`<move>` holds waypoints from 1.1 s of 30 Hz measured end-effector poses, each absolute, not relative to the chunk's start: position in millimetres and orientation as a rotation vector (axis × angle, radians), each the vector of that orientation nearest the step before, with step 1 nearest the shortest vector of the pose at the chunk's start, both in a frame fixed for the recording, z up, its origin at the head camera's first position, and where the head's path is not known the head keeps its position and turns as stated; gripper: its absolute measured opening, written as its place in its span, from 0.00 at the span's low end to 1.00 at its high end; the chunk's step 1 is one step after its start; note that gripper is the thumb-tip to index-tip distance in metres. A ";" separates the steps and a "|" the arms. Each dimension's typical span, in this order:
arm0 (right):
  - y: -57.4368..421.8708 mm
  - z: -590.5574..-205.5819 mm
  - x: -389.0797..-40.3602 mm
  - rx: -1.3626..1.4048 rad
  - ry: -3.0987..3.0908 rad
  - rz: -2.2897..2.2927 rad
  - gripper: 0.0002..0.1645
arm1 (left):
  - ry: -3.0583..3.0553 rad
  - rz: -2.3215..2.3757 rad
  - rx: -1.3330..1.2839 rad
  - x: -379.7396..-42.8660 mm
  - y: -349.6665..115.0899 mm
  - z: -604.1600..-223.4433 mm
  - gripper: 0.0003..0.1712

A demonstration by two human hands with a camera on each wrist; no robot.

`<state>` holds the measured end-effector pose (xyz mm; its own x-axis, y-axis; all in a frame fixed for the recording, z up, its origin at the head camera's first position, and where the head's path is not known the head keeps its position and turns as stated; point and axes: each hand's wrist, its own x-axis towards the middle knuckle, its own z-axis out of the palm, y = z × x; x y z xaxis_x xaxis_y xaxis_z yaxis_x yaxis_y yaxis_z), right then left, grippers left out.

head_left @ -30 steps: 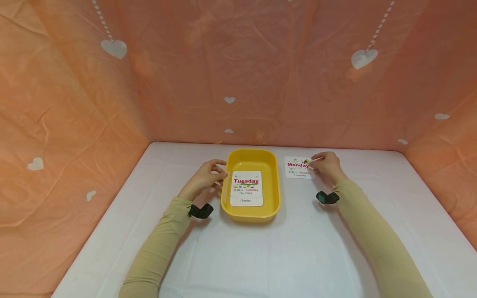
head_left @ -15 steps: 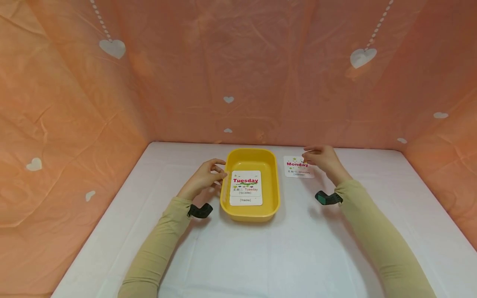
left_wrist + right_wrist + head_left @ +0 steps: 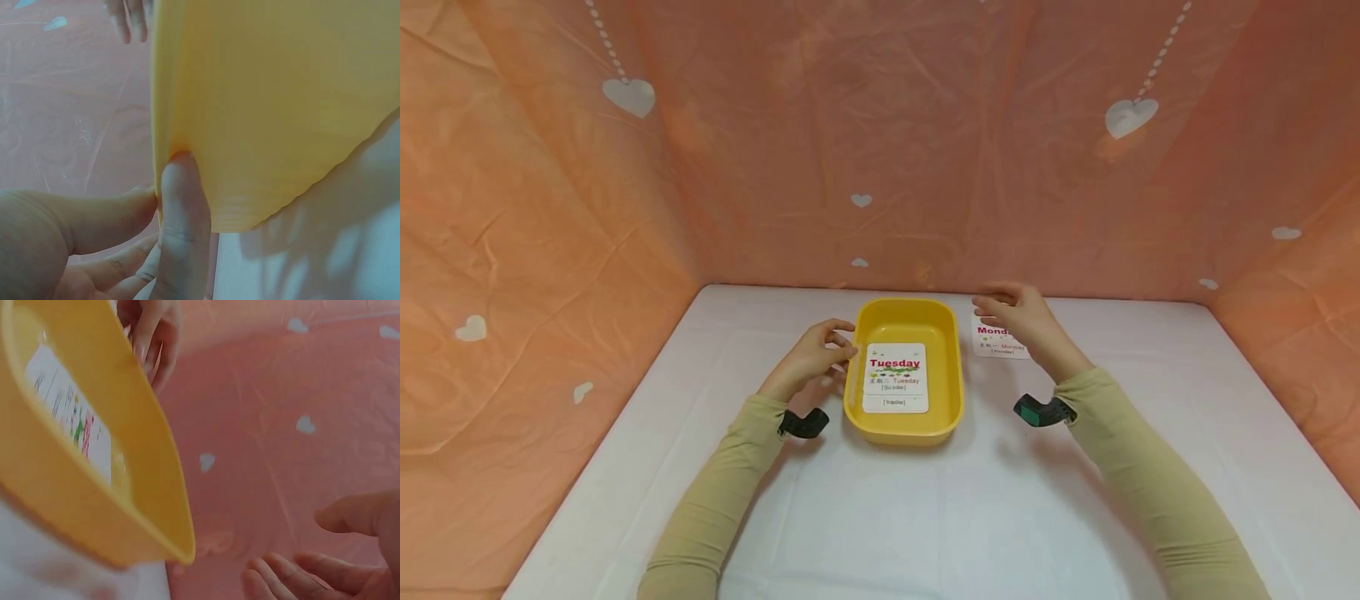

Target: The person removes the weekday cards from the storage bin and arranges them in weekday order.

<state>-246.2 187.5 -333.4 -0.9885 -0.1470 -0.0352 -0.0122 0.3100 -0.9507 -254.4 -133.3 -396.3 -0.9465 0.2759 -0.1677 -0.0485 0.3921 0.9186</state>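
A yellow plastic tray (image 3: 943, 375) stands on the table. Inside it lies a white word card reading "Tuesday" (image 3: 895, 367), overlapping another card (image 3: 895, 406) whose lower edge shows. My left hand (image 3: 808, 360) pinches the tray's left rim; in the left wrist view the thumb and index finger sit on either side of the tray wall (image 3: 275, 106). A "Monday" card (image 3: 1000, 347) lies flat on the table to the right of the tray. Over that card's upper right part hovers my right hand (image 3: 1026, 321), fingers loosely extended and holding nothing.
A white cloth covers the table (image 3: 865, 517). An orange-pink curtain (image 3: 925, 150) with white hearts hangs behind it and along both sides. Each wrist wears a black band (image 3: 805, 424).
My right hand has let go of the Monday card's right side, lifted and moved left across it. The card stays on the table. My left hand and the tray have not moved.
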 end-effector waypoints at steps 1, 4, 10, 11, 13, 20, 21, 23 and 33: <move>184.9 -332.3 -245.4 -0.162 2.439 -1.780 0.29 | 2.361 1.573 0.198 -254.4 -133.3 -396.3 0.28; 176.9 -329.8 -244.3 -0.182 2.403 -1.799 0.29 | 2.361 1.574 0.195 -254.1 -133.4 -396.2 0.28; 160.0 -327.0 -239.6 -0.209 2.257 -1.845 0.28 | 2.358 1.576 0.183 -251.7 -132.8 -395.4 0.27; 157.2 -326.8 -238.9 -0.202 2.231 -1.847 0.28 | 2.356 1.576 0.180 -251.4 -132.6 -395.2 0.27; 151.8 -326.9 -238.2 -0.182 2.177 -1.855 0.28 | 2.351 1.577 0.174 -251.2 -132.4 -395.0 0.26; 133.6 -335.9 -240.4 -0.107 1.973 -1.905 0.33 | 2.364 1.576 0.194 -252.0 -132.3 -394.8 0.28; 130.9 -337.8 -240.7 -0.088 1.941 -1.913 0.33 | 2.367 1.571 0.189 -252.3 -132.2 -395.1 0.28; 125.9 -341.1 -241.2 -0.040 1.883 -1.927 0.33 | 2.371 1.566 0.195 -252.8 -132.2 -395.5 0.28; 108.1 -355.4 -244.4 0.226 1.664 -2.063 0.27 | 2.367 1.569 0.205 -251.5 -132.5 -395.4 0.27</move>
